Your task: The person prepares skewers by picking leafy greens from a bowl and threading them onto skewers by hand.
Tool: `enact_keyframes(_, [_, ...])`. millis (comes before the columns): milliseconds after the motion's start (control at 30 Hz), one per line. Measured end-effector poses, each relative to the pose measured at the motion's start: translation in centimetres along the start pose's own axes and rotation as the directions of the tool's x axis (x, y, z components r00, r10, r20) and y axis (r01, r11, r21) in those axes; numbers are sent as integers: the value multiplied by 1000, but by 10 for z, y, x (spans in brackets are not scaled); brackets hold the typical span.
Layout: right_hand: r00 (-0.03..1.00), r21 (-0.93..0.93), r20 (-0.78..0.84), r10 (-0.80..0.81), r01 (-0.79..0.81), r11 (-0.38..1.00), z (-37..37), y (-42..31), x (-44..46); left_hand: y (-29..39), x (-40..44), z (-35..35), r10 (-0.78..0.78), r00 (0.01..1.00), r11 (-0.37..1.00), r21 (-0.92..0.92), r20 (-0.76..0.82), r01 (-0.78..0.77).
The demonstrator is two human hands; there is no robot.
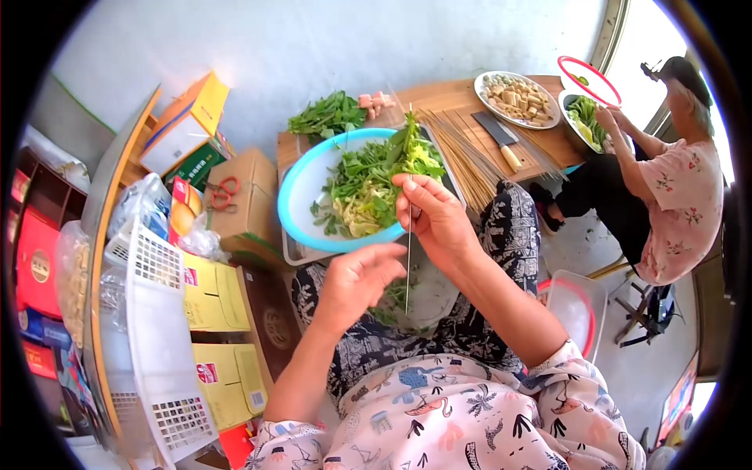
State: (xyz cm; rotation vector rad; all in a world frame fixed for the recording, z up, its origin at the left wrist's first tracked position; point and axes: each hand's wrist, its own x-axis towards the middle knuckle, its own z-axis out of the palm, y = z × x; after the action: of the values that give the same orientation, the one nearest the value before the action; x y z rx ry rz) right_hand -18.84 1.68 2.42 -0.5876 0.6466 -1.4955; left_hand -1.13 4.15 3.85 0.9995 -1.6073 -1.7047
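Note:
My right hand (432,213) pinches a thin skewer (407,274) that points down toward my lap, with a bunch of leafy greens (415,153) at its upper end, just above my fingertips. To the left of the skewer is my left hand (362,283), fingers bent and apart, its fingertips close to the skewer's lower part. Behind both hands stands a blue-rimmed bowl (294,215) holding loose green and yellowish leaves (356,196).
A table (439,95) bears skewers (462,157), a knife (497,137), a plate of cut pieces (517,100) and greens (327,114). Another person (681,188) sits at the right, hands over a bowl. Boxes (243,200), scissors (225,193) and a white basket (157,337) stand left.

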Motion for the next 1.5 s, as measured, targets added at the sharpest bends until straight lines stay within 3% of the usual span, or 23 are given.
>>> enact_keyframes(133, [999, 29, -35, -24, 25, 999, -4, 0, 4, 0, 3, 1, -80, 995, 989, -119, 59, 87])
enact_keyframes(267, [999, -28, -28, -39, 38, 999, -8, -8, 10, 3, 10, 7, -89, 993, 991, -90, 77, 96])
enact_keyframes(367, [998, -77, 21, -57, 59, 995, -6, -15, 16, 11, 16, 9, -99, 995, 991, -96, -10, 97])
enact_keyframes(533, [992, -204, 109, -55, 77, 976, -11, -25, 20, 26, 36, -19, 10, 990, 997, 75, -142, 0])
enact_keyframes(633, [987, -333, 145, 63, -11, 943, -30, -25, 16, 29, 53, -44, 47, 979, 978, 209, -197, -5])
enact_keyframes(733, [974, -309, 142, 175, -125, 943, -56, -20, 17, 28, 73, -69, 99, 970, 966, 255, -224, -40])
enact_keyframes(967, [985, -288, -13, 175, -171, 942, -95, -16, 26, 29, 128, -107, 155, 942, 956, 286, -298, -67])
enact_keyframes(1333, [967, -312, -49, 250, -253, 916, -92, -23, 26, 9, 233, -139, 183, 922, 967, 232, -340, -106])
enact_keyframes(1500, [960, -366, -65, 272, -276, 889, -91, -28, 25, -7, 278, -172, 102, 915, 990, -53, -391, -132])
